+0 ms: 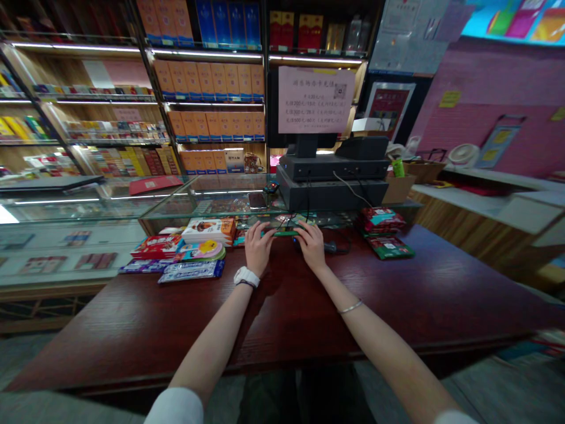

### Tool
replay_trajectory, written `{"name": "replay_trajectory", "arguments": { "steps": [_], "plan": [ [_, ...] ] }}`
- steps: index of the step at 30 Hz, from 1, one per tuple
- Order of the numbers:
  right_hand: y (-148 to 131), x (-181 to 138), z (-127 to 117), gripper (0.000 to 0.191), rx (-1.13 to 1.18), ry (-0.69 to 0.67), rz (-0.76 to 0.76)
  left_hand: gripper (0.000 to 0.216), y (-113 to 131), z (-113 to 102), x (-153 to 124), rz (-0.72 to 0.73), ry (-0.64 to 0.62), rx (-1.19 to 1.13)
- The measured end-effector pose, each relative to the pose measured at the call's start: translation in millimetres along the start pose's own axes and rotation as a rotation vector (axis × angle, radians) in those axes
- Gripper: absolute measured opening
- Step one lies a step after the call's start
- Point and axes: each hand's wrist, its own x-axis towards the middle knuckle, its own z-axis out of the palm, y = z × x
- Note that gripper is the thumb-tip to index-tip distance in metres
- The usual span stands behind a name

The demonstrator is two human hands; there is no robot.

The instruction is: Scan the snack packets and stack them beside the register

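Both my hands reach forward to the far side of a dark red wooden table (309, 318). A thin green item (286, 233), seen edge-on, spans the gap between them; its kind is hard to make out. My left hand (258, 247) pinches its left end between thumb and fingers, and my right hand (311, 242) grips the right end. Just left of my left hand lie a white and orange box (208, 231), a red packet (158, 247), a colourful packet with a yellow face (202, 250) and blue-purple packets (192, 270). Beside my right hand is a dark handheld device (331, 247) with a cable.
Behind my hands stands a glass display case (212, 194), bearing a black point-of-sale machine (333, 176) with a pink paper sign (315, 100). Red and green packets (391, 247) are stacked at the right. Shelves of boxes (212, 81) line the back.
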Motion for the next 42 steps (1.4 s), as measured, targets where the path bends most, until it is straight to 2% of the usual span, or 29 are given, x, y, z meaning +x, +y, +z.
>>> {"name": "replay_trajectory", "arguments": {
  "steps": [5,7,12,17,23,26,31,33,38,42],
  "plan": [
    [4.4,6.5,1.1,0.022,0.089,-0.003,0.014,0.023,0.9,-6.2,3.2,0.051,-0.002,0.035],
    [7.2,8.0,2.9,0.022,0.125,-0.008,0.05,0.037,0.0,-5.8,1.3,0.086,-0.04,0.055],
    [12.6,7.9,8.6,0.024,0.167,-0.034,0.105,0.082,-0.9,-1.3,-4.9,0.193,-0.231,0.126],
    [17.4,5.7,13.3,0.026,0.194,-0.05,0.14,0.096,3.3,1.4,-6.6,0.215,-0.301,0.148],
    [21.9,4.1,17.5,0.028,0.185,-0.064,0.17,0.087,3.1,2.9,-8.8,0.209,-0.329,0.156],
    [18.8,5.0,11.3,0.029,0.111,-0.126,0.101,0.083,-0.8,3.6,-9.5,0.198,-0.303,0.14],
    [2.3,3.1,-3.1,0.074,-0.087,-0.317,-0.137,0.079,-8.4,5.0,-9.1,0.131,-0.266,0.141],
    [-4.8,1.1,-4.4,0.081,-0.139,-0.375,-0.196,0.074,-9.8,5.5,-9.0,0.122,-0.262,0.129],
    [-9.8,-1.9,-1.1,0.065,-0.178,-0.393,-0.235,0.053,-10.5,7.5,-9.8,0.135,-0.287,0.096],
    [-5.2,-2.4,0.4,0.05,-0.149,-0.385,-0.239,0.046,-11.6,7.8,-10.7,0.16,-0.321,0.111]
  ]
}}
